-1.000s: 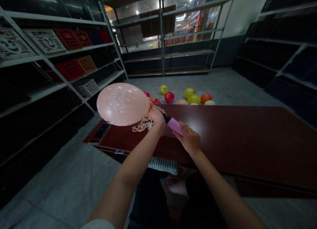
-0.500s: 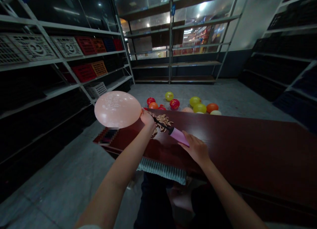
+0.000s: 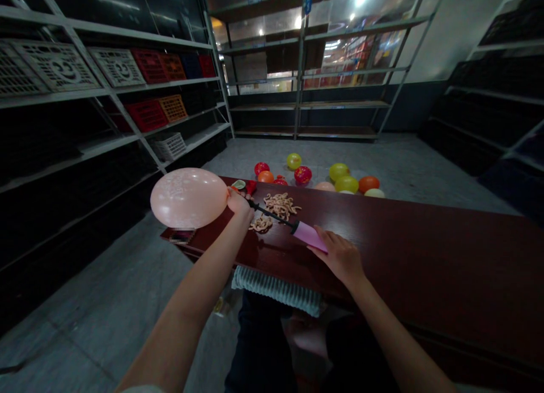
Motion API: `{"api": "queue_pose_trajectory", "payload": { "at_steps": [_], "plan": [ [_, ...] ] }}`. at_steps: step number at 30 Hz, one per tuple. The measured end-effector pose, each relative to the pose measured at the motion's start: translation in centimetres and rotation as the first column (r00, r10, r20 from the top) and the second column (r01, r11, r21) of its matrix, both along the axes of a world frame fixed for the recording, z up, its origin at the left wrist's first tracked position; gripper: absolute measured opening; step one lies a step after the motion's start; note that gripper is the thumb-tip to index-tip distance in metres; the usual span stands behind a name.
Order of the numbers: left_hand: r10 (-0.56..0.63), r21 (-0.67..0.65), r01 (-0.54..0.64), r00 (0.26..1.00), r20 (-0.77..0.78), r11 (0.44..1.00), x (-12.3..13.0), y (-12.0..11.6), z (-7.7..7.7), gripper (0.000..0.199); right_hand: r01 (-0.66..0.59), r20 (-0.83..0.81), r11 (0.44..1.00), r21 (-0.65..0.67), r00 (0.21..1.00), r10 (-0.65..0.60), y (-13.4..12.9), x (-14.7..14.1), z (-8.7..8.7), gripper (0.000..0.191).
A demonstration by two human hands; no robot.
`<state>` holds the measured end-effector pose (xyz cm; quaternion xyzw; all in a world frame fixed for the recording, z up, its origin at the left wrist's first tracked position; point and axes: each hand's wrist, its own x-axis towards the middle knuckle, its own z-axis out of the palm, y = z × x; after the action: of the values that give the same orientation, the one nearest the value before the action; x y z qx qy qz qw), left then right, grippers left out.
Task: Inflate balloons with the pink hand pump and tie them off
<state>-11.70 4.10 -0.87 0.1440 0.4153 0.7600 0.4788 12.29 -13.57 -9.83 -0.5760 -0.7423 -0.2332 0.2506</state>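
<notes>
A large pale-pink balloon [image 3: 189, 199] with faint print floats over the table's left end, its neck in my left hand [image 3: 240, 204]. The fingers are closed there, by the far handle end of a balloon pump [image 3: 311, 238]; how the neck meets the pump is hidden. My right hand [image 3: 341, 258] is wrapped round the pump's pink barrel, and a long black rod shows between the two hands. Beneath the rod lie two piles of uninflated, beige long balloon-like pieces [image 3: 280, 205]. Beyond my left hand are a red limp piece [image 3: 251, 187] and a pale green-white round item [image 3: 238, 184].
The dark red table [image 3: 408, 246] stretches right. A blurred-out flat item [image 3: 182, 235] sits at its left corner, and a ribbed blue-green cloth [image 3: 276, 290] hangs at the near edge. Inflated balloons [image 3: 339, 172] lie on the floor behind. Shelves with crates [image 3: 147, 115] stand left.
My left hand has moved left with the balloon, and more of the pump's black rod shows between my hands. My right hand stays on the barrel. The view has shifted slightly.
</notes>
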Motion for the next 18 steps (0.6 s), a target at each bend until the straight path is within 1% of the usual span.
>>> {"api": "queue_pose_trajectory", "payload": {
  "at_steps": [4, 7, 10, 14, 16, 18],
  "plan": [
    [-0.001, 0.022, 0.001, 1.0, 0.016, 1.0, 1.9, 0.2, 0.7, 0.043, 0.071, -0.018, 0.997, 0.005, 0.997, -0.071, -0.1, 0.0, 0.2, 0.045],
    [-0.037, 0.069, 0.036, 0.999, 0.016, 0.997, 4.0, 0.0, 0.7, 0.047, 0.102, -0.036, 0.995, -0.016, 0.994, -0.103, -0.2, -0.2, 0.5, 0.047],
    [-0.096, 0.097, 0.094, 0.995, 0.019, 0.991, 7.1, -0.9, 0.3, 0.053, 0.123, -0.081, 0.992, -0.007, 0.989, -0.124, -0.2, -0.2, 0.7, 0.048],
    [-0.205, 0.123, 0.201, 0.978, 0.024, 0.972, 11.7, -2.8, -0.4, 0.053, 0.143, -0.153, 0.99, 0.009, 0.978, -0.14, -0.2, -0.1, 0.6, 0.046],
    [-0.238, 0.096, 0.235, 0.971, 0.024, 0.967, 13.3, -3.4, -0.8, 0.053, 0.159, -0.177, 0.987, 0.028, 0.972, -0.152, -0.2, 0.1, 0.4, 0.046],
    [-0.275, 0.085, 0.27, 0.96, 0.053, 0.959, 14.2, -3.6, -1.0, 0.054, 0.173, -0.195, 0.984, 0.047, 0.968, -0.161, -0.1, 0.1, 0.2, 0.045]
  ]
}}
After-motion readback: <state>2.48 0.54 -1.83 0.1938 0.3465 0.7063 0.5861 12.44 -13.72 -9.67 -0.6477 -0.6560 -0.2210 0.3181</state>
